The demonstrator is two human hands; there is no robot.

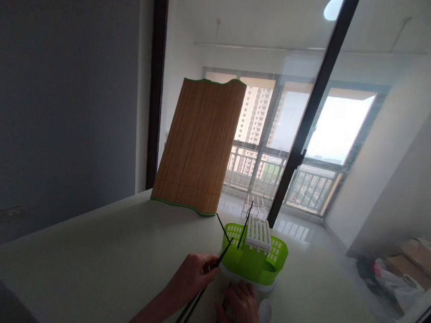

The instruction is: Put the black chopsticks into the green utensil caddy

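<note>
In the head view, the left hand (197, 271) pinches dark chopsticks (223, 253) between closed fingers, beside the green basket (253, 264). The right hand (241, 306) curls over the table (116, 262) near a white spoon (265, 312); whether it grips anything, I cannot tell.

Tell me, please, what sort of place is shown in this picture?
It is probably a room in an upper-floor flat. A dark-framed glass sliding door stands behind the table, with a balcony railing beyond it and a high-rise tower block outside.
</note>
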